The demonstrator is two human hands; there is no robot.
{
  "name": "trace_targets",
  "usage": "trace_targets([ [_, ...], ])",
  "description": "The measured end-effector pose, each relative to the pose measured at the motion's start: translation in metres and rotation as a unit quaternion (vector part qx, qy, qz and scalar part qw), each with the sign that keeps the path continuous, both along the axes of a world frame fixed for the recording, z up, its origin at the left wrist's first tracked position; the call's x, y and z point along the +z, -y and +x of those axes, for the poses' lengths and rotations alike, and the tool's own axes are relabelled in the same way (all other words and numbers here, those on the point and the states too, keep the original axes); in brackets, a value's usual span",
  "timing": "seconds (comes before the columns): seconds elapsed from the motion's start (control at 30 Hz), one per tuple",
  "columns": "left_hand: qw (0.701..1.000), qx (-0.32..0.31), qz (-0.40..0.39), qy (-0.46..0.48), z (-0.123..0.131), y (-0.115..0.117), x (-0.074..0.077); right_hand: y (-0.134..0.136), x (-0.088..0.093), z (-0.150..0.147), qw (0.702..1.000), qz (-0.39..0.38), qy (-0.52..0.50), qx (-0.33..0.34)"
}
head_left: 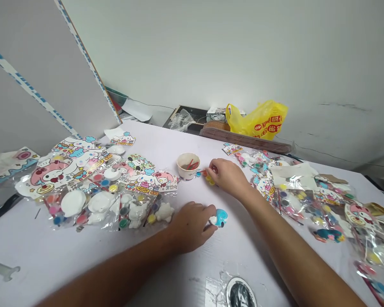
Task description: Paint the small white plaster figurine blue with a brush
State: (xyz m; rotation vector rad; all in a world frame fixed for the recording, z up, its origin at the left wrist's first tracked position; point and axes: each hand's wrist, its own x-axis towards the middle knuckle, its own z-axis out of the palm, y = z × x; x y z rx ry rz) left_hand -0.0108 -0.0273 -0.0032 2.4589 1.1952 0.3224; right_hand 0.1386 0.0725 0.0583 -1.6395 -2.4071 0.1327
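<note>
My left hand (190, 226) rests on the table with its fingers closed on a small plaster figure (220, 218) painted blue and white. My right hand (228, 175) reaches further out, its fingers pinched on a thin red-handled paintbrush (204, 172) whose tip is over a strip of small paint pots (208, 178). Just left of that hand stands a paper cup (187, 165) with murky water and red brushes in it.
Several clear bags of white plaster figures, paint pots and cartoon cards lie at left (109, 200) and at right (310, 196). A yellow plastic bag (259, 119) sits by the wall. White boards (45, 76) lean at left. A round hole (240, 294) is near the table's front edge.
</note>
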Motion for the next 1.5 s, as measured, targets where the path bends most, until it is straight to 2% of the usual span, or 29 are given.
trace_targets([
  [0.23, 1.000, -0.003, 0.010, -0.001, 0.000, 0.000, 0.002, 0.000, -0.004, -0.002, 1.000, -0.017, -0.013, -0.001],
  [0.53, 1.000, -0.007, 0.026, 0.003, 0.000, 0.000, -0.001, -0.004, -0.006, 0.003, 0.997, -0.058, -0.042, -0.035],
  [0.93, 0.999, -0.008, 0.036, 0.008, -0.001, 0.001, -0.001, 0.002, -0.009, -0.006, 0.999, -0.026, -0.039, -0.025],
  [1.27, 0.999, -0.009, 0.035, 0.009, -0.001, 0.001, 0.000, 0.000, -0.006, -0.004, 0.996, -0.066, -0.055, -0.038],
  [1.5, 0.999, -0.012, 0.035, 0.010, -0.001, 0.000, -0.001, 0.000, -0.003, -0.003, 0.996, -0.061, -0.033, -0.061],
])
